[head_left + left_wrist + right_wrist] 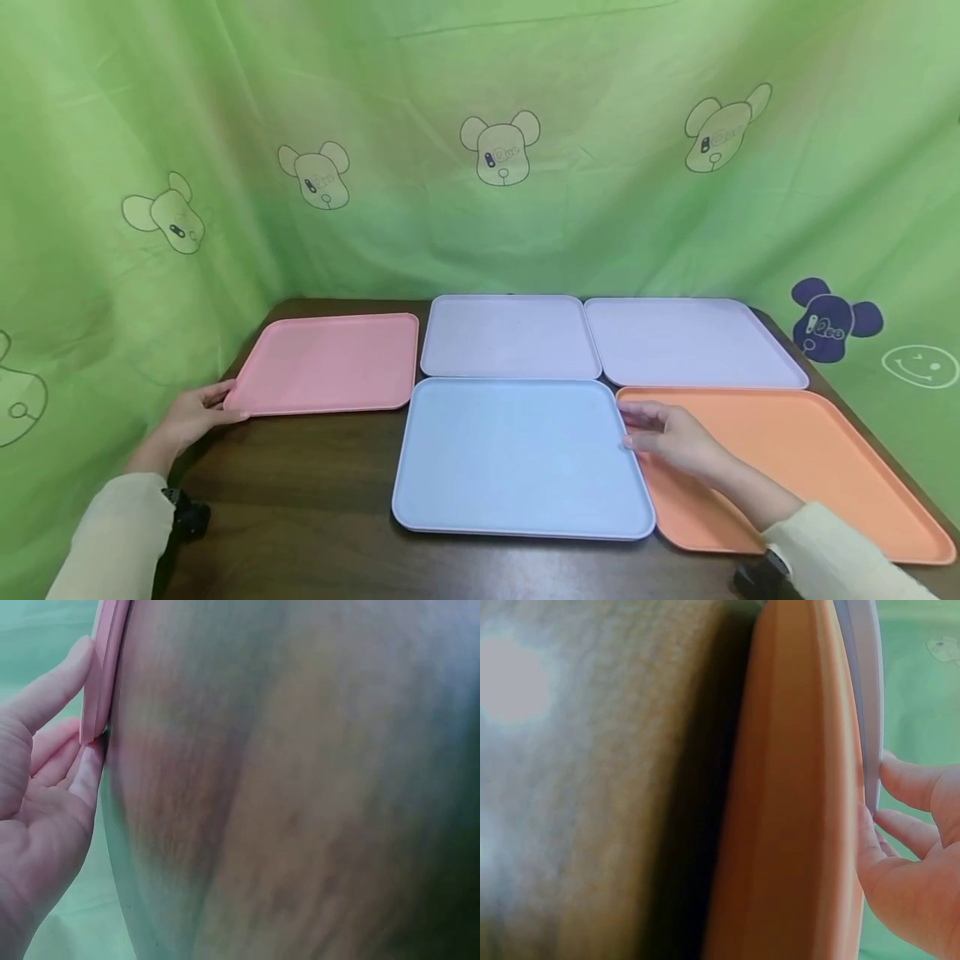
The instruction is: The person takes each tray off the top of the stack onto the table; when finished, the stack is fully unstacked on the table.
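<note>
My left hand (191,419) is at the near left corner of a pink tray (337,364), pinching its rim. In the left wrist view the thumb lies against one side of the pink rim (103,667), with fingers on the other. A light blue tray (517,458) lies in the middle near the front. Its right edge is pinched by my right hand (678,437), which reaches over an orange tray (787,458). The right wrist view has thumb and fingers on opposite sides of the blue tray's rim (870,697), beside the orange rim; some fingers are partly hidden.
Two pale lavender trays, one centre (510,337) and one right (690,342), lie side by side along the back. The dark wooden table (300,508) shows at the front left. A green curtain (600,225) with mouse-head prints hangs behind and along both sides.
</note>
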The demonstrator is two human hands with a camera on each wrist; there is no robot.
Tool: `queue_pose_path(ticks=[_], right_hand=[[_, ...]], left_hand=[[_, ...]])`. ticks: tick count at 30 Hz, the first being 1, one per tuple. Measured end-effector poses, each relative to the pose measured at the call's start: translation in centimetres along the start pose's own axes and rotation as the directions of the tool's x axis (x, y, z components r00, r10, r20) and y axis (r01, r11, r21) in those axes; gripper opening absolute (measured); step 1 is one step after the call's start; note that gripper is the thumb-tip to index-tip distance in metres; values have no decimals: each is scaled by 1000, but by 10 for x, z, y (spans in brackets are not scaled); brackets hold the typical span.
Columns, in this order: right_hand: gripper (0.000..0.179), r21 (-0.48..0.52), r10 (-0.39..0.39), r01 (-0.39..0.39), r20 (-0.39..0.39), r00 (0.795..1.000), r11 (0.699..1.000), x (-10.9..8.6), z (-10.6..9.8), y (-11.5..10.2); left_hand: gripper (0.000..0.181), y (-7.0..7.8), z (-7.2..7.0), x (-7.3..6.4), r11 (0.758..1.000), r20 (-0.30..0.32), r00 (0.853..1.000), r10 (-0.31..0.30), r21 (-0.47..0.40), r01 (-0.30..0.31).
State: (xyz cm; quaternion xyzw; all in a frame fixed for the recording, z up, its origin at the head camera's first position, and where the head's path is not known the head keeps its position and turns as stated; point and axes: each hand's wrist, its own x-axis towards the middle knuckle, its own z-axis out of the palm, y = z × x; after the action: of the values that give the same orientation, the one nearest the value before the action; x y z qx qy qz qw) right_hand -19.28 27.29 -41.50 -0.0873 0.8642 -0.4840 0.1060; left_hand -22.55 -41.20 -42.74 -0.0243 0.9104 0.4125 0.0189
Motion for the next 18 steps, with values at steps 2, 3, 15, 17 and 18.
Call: queue_pose_path(ticks=[2, 3, 15, 17, 18], right_hand=[[60, 3, 6, -6, 0, 1000, 1000, 0, 0, 0], [59, 3, 10, -10, -1, 1000, 1000, 0, 0, 0], [63, -13, 20, -20, 13, 1000, 1000, 0, -1, 1], [63, -7, 16, -16, 13, 1000, 1000, 0, -1, 1], [63, -2, 13, -12, 14, 1000, 1000, 0, -1, 1]], left_hand=[[78, 0, 1, -1, 1000, 3, 1000, 12, 1, -12], [78, 0, 2, -1, 1000, -6, 1000, 12, 12, -12], [67, 10, 10, 4, 996, -120, 993, -1, 93, 12], [65, 12, 12, 5, 995, -132, 991, -4, 97, 16], [65, 14, 12, 5, 995, -135, 991, -6, 100, 20]])
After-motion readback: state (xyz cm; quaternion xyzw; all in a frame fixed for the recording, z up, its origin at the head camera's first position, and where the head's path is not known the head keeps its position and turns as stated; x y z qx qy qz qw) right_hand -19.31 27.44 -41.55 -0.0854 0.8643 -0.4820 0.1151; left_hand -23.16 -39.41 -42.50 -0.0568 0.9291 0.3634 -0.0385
